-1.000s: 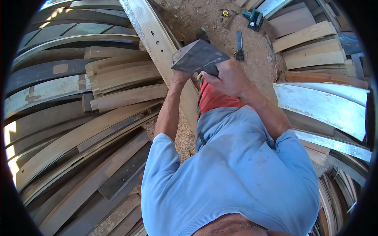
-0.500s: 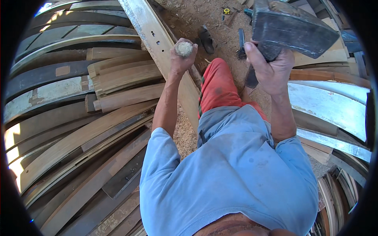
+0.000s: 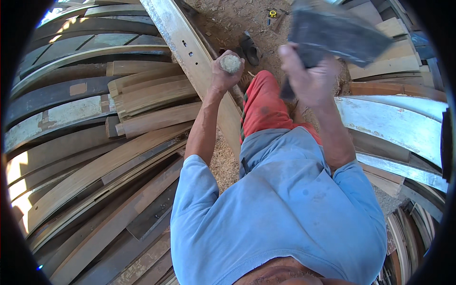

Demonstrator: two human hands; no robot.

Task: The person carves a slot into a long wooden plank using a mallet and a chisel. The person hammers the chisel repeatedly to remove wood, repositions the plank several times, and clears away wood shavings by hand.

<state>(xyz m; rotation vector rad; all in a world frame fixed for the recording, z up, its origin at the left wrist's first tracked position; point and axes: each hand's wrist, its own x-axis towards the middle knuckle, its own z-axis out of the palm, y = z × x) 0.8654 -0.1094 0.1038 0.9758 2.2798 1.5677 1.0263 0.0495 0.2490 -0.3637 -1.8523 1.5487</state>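
My left hand [image 3: 221, 80] is wrapped round an upright chisel, whose round, battered handle end [image 3: 230, 63] faces up. The blade is hidden below the fist. Under and beside that hand runs a long pale wooden board [image 3: 178, 31] with several small holes cut in it. My right hand [image 3: 311, 80] grips the handle of a mallet with a big dark block head [image 3: 337, 35]. Hand and mallet are blurred by motion. The mallet is raised to the right of the chisel, apart from it.
Stacked planks [image 3: 156, 95] fill the left side. On the right lie more boards and a pale, shiny panel [image 3: 389, 118]. A dark sandal [image 3: 250, 47] and a yellow tape measure [image 3: 271, 14] lie on the ground among shavings. My red-clad leg [image 3: 266, 107] is beside the board.
My right hand has swung the mallet to the left, nearer the chisel. It now covers a blue-handled tool that showed on the ground. My left hand has shifted slightly right with the chisel.
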